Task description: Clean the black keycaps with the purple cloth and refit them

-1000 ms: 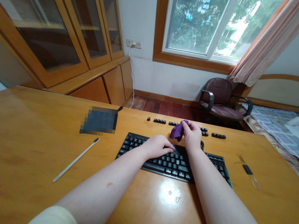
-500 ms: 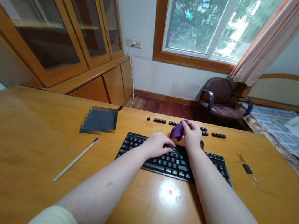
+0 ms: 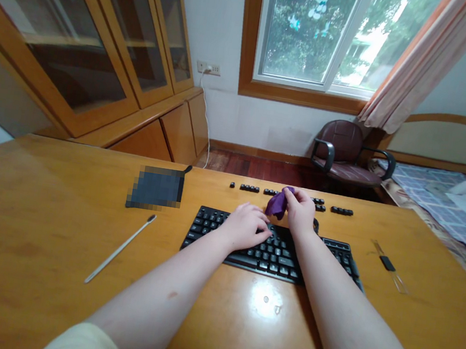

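A black keyboard (image 3: 275, 257) lies on the wooden desk in front of me. My left hand (image 3: 246, 226) rests over its upper middle keys, palm down, with thumb and fingers apart and nothing seen in them. Just above the keyboard's back edge, my right hand (image 3: 301, 211) pinches a crumpled purple cloth (image 3: 276, 205) between thumb and fingers. Loose black keycaps (image 3: 249, 188) stand in rows behind, some partly hidden by the cloth and right hand. The right forearm covers part of the keyboard.
Left of the keyboard lie a long white-handled brush (image 3: 121, 249) and a dark, pixelated flat item (image 3: 156, 187) with a loop. A wire keycap puller (image 3: 387, 263) with a black middle lies at right. Beyond the desk (image 3: 32, 226) are a chair (image 3: 342, 150) and a bed (image 3: 432, 187).
My left hand has shifted slightly on the keyboard, its fingers a little more bent. The right hand and purple cloth look almost still.
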The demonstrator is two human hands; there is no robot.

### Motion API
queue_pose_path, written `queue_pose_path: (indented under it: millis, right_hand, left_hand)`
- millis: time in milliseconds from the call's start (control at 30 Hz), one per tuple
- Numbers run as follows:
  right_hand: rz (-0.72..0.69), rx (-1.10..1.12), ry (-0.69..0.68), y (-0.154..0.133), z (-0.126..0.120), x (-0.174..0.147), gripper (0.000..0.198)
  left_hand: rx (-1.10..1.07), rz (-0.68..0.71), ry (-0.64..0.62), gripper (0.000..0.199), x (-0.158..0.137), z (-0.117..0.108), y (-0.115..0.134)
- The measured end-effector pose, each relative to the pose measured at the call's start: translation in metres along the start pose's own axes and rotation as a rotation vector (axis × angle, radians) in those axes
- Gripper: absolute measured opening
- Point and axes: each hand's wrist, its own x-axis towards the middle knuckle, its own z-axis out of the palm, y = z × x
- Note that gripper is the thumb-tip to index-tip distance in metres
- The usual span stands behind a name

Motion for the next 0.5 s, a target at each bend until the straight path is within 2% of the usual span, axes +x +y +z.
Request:
queue_pose_path:
  millis: [200, 400, 500]
  right_hand:
    - [-0.003, 0.075, 0.049, -0.001, 0.000, 0.001, 0.032]
    - [-0.117, 0.120, 0.259, -0.007, -0.006, 0.004, 0.023]
    - [-0.131, 0.171, 0.340, -0.007, -0.013, 0.010, 0.015]
  left_hand:
    - [0.003, -0.006, -0.036, 0.017, -0.002, -0.002, 0.003]
    - [-0.009, -0.034, -0.029, 0.018, -0.001, 0.001, 0.001]
    - [-0.014, 0.012, 0.009, 0.019, -0.002, 0.003, -0.001]
